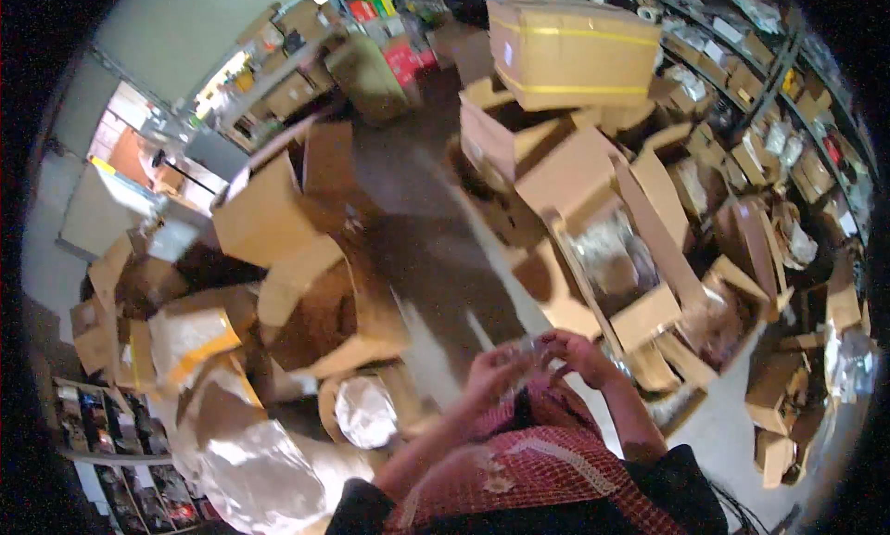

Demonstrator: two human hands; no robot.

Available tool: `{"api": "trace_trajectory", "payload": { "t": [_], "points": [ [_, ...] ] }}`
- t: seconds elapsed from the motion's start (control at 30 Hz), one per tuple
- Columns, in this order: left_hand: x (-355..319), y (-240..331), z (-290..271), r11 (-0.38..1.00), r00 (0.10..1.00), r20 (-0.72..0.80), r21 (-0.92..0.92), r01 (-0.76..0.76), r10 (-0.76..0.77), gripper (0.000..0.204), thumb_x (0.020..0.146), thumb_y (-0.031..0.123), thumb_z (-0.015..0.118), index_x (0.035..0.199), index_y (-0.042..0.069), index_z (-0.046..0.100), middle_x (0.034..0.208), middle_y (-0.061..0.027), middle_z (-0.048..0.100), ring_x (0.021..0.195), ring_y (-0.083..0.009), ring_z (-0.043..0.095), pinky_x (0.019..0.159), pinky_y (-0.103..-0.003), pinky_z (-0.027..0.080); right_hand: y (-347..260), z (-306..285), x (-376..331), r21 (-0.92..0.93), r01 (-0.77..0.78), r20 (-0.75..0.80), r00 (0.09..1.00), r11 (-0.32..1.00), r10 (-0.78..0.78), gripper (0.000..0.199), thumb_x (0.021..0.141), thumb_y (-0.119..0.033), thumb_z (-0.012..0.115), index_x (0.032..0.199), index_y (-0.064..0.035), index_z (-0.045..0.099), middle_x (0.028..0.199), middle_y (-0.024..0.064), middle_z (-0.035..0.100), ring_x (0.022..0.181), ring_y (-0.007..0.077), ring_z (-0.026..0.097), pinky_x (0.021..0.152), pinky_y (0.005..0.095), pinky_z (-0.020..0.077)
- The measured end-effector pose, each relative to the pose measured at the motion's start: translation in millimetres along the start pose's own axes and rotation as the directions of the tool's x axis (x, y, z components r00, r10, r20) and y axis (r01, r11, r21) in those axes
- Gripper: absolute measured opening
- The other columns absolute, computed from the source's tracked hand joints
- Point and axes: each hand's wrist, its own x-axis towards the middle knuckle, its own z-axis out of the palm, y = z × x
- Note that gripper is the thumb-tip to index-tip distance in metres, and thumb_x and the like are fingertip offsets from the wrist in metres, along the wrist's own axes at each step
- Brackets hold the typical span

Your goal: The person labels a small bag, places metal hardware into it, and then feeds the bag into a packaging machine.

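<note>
My left hand [492, 374] and my right hand [582, 356] are close together in front of my body, at the lower middle of the head view. Between their fingers is a small clear plastic piece [526, 351], blurred; it could be a bag, but I cannot make out its contents. The fingers of both hands are bent and closed on it. My forearms come up from dark sleeves on either side of a red checked garment [519, 465].
An open cardboard box [647, 320] with clear plastic-wrapped goods stands ahead right. A large taped carton [575, 57] sits farther back. Open boxes [371, 326] and a silvery wrapped bundle [255, 475] crowd the left. Loaded shelves [788, 71] line the right; a grey floor aisle [431, 248] runs between.
</note>
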Motion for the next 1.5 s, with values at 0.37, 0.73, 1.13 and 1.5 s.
{"api": "trace_trajectory", "payload": {
  "t": [0.37, 0.73, 1.13, 1.5],
  "points": [
    [130, 124, -199, 0.956, 0.946, -0.304, -0.292, 0.021, -0.113, 0.031, 0.090, 0.026, 0.066, 0.109, 0.001, 0.065, 0.099, -0.0050, 0.068, 0.086, -0.0135, 0.063, 0.078, -0.028, 0.051, -114, 51, 361, -0.425, 0.109, 0.493, 0.861, 0.898, 0.129, 0.024, 0.084, -0.019, 0.071, 0.103, -0.0056, 0.066, 0.078, -0.0013, 0.063, 0.063, 0.0066, 0.055, 0.055, 0.0236, 0.0438],
    [346, 308, -394, 1.000, 0.930, -0.366, -0.009, -0.018, 0.014, 0.022, 0.089, 0.023, 0.067, 0.102, 0.005, 0.068, 0.091, -0.0022, 0.067, 0.078, -0.0101, 0.059, 0.068, -0.025, 0.047, -220, 92, 636, -0.294, 0.110, 0.218, 0.975, 0.949, -0.046, 0.026, 0.087, -0.007, 0.061, 0.112, -0.0011, 0.067, 0.096, 0.0056, 0.069, 0.085, 0.0153, 0.064, 0.079, 0.0292, 0.0518],
    [613, 444, -530, 0.820, 0.769, -0.584, -0.554, -0.143, -0.260, 0.022, 0.088, 0.032, 0.063, 0.092, 0.010, 0.063, 0.069, 0.0000, 0.058, 0.057, -0.0120, 0.054, 0.051, -0.028, 0.045, -361, -17, 983, 0.169, -0.285, 0.214, 0.945, 0.944, 0.247, 0.058, 0.085, -0.049, 0.060, 0.107, 0.0039, 0.065, 0.102, 0.0193, 0.068, 0.092, 0.0290, 0.068, 0.080, 0.0406, 0.0556],
    [895, 548, -601, 0.925, 0.868, -0.468, -0.378, -0.026, -0.167, 0.032, 0.088, 0.032, 0.058, 0.109, 0.008, 0.062, 0.077, -0.0039, 0.061, 0.057, -0.0147, 0.055, 0.044, -0.030, 0.041, -543, -179, 1238, -0.442, 0.188, 0.449, 0.893, 0.877, 0.035, 0.016, 0.080, -0.006, 0.069, 0.096, -0.0025, 0.068, 0.087, 0.0025, 0.067, 0.079, 0.0105, 0.061, 0.074, 0.0276, 0.0496]
  ]
}}
